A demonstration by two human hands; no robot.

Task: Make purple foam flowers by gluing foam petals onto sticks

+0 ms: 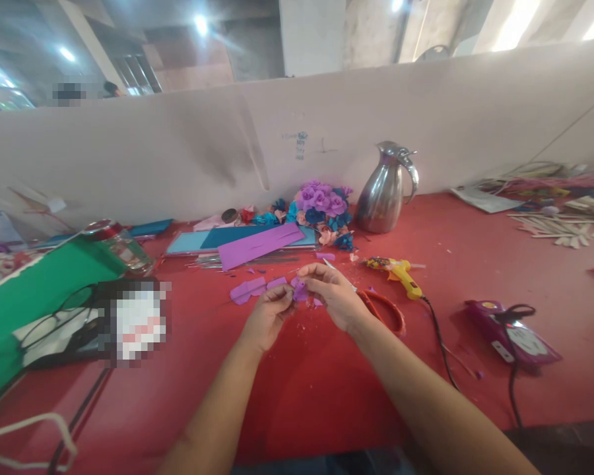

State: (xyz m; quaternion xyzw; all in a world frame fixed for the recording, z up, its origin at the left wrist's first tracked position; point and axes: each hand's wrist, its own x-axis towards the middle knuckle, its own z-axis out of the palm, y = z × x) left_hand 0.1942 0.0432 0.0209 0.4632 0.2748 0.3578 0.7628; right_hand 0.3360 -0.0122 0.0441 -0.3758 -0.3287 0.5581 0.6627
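Observation:
Between my two hands is a small purple paper flower [299, 288], partly covered by my fingers. My left hand [270, 315] pinches it low on its left side. From the right, the fingertips of my right hand [332, 290] close on its upper edge. Cut purple paper pieces [247, 290] lie on the table just left of the flower. Behind them a long purple paper strip [261, 245] rests across blue sheets [188, 242]. Red-handled scissors [386, 313] lie beside my right wrist, their blades partly hidden by that hand.
A yellow glue gun [404, 277] with a black cord lies to the right, near a magenta power strip [517, 333]. A steel jug [383, 191] stands behind, beside finished paper flowers [321, 201]. At left are a glass jar [121, 247] and a green box [54, 310] on the red table [317, 409].

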